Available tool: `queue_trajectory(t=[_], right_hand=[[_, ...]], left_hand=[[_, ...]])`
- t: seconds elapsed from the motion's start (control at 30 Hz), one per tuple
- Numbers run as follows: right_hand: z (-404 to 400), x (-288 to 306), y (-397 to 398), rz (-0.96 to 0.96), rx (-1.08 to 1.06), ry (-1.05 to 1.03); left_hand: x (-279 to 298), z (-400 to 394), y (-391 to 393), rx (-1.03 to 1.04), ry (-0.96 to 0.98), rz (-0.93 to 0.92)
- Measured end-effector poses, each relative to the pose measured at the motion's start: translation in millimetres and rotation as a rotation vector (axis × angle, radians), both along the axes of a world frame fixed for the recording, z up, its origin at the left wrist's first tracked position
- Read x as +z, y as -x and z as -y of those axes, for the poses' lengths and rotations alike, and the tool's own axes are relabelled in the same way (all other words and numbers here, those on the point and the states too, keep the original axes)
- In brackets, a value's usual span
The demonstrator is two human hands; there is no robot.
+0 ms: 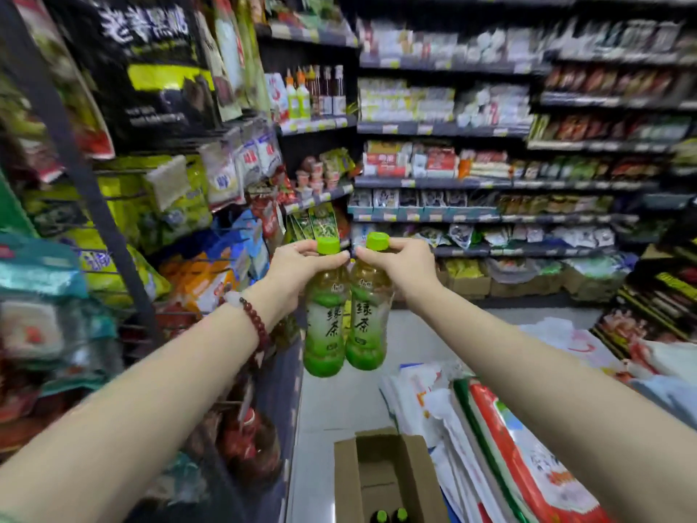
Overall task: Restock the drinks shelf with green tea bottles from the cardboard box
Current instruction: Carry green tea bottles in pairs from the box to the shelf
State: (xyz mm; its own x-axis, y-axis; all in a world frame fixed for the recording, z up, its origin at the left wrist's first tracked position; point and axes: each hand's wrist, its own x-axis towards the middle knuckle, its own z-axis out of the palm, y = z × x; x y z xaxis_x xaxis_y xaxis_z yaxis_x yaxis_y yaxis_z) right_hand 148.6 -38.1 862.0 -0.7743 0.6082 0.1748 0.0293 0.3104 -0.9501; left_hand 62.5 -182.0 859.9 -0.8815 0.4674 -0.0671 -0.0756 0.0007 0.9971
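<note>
Two green tea bottles hang side by side in mid-air in front of me, each with a lime-green cap and a green label. My left hand [298, 268] pinches the neck of the left bottle [325, 326]. My right hand [399, 264] pinches the neck of the right bottle [367, 322]. The two bottles touch each other. Below, on the floor, stands the open cardboard box [388, 473]; two more green caps [390, 517] show at its near end.
Shelves of packaged snacks [177, 198] rise close on my left. Further stocked shelves [490, 183] fill the back and right. Stacked plastic bags and sacks [501, 417] lie on the floor right of the box. A strip of pale floor [339, 402] runs ahead.
</note>
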Motion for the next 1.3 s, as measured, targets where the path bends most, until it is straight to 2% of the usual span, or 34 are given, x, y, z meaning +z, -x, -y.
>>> queue_trajectory(t=[0.13, 0.3, 0.47, 0.67, 0.93, 1.3], right_hand=[[41.9, 38.0, -21.2, 0.049, 0.026, -0.075], [87.9, 58.2, -43.8, 0.040, 0.112, -0.150], [126.2, 71.2, -50.5, 0.054, 0.210, -0.113], [180.5, 80.8, -47.9, 0.055, 0.290, -0.104], [281.8, 77.1, -21.8, 0.036, 0.285, -0.116], [404.4, 86.8, 24.1, -0.009, 0.245, -0.092]], left_hand=[[34.3, 44.0, -26.1, 0.026, -0.024, 0.026], [52.5, 95.6, -63.4, 0.110, -0.003, 0.047], [70.9, 141.6, -87.5, 0.186, -0.049, 0.080], [82.7, 201.6, -105.8, 0.247, 0.029, 0.042], [81.3, 308.7, -80.7, 0.160, -0.036, 0.092], [94.6, 430.8, -21.4, 0.120, 0.032, 0.030]])
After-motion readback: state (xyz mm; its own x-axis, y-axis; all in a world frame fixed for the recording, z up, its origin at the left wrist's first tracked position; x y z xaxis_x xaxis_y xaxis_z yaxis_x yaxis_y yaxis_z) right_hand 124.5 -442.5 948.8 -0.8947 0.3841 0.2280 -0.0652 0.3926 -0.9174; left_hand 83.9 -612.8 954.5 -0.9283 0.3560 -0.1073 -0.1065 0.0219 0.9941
